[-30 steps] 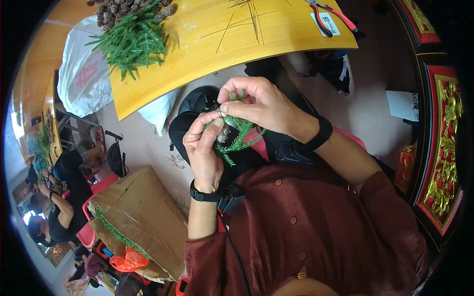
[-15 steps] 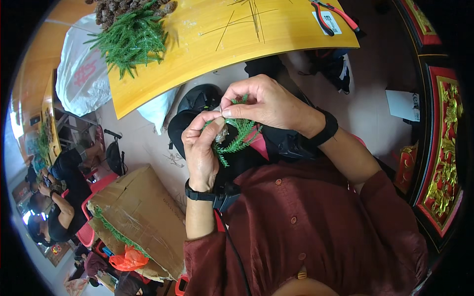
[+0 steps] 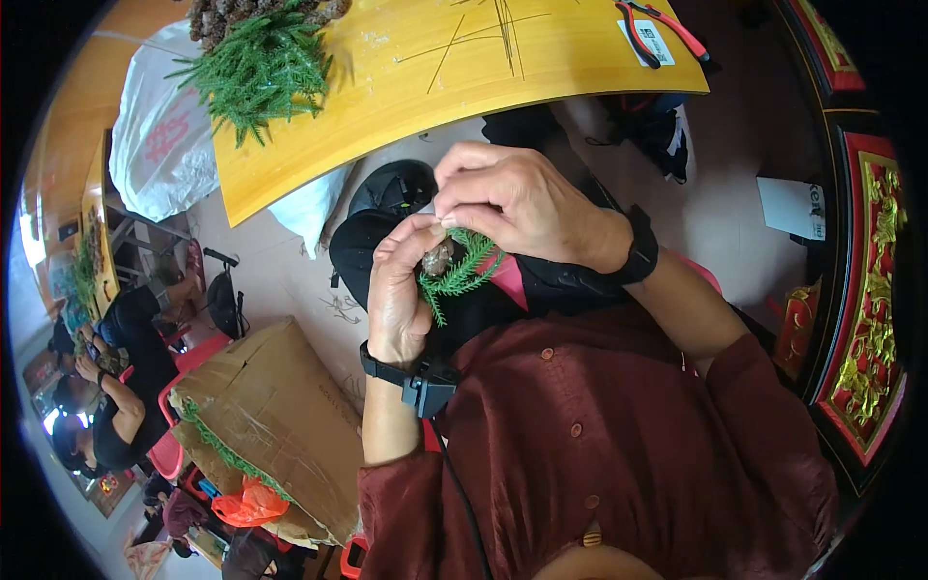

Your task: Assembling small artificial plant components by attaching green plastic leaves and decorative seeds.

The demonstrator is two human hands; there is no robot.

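Over my lap, both hands meet at a small bunch made of a green artificial pine sprig (image 3: 468,275) and a brown pine cone (image 3: 439,257). My left hand (image 3: 398,275) is closed in a pinch at the top of the bunch, the cone hanging under its fingers. Directly above and to the right, my right hand (image 3: 532,205) is closed too, its thumb and forefinger pressed together at the same spot. What those right fingertips grip is hidden. The green needles curve down below the hands.
On the yellow table (image 3: 387,106) ahead lie a pile of green sprigs (image 3: 266,72), pine cones (image 3: 217,19), thin wires (image 3: 507,39) and red-handled pliers (image 3: 667,29). A cardboard box (image 3: 280,416) stands at lower left, a white bag (image 3: 159,126) at upper left. Other people sit far left.
My right hand has turned, its fingers curling in more with the knuckles raised. My left hand keeps its pinch, and the sprig and cone stay nearly in place.
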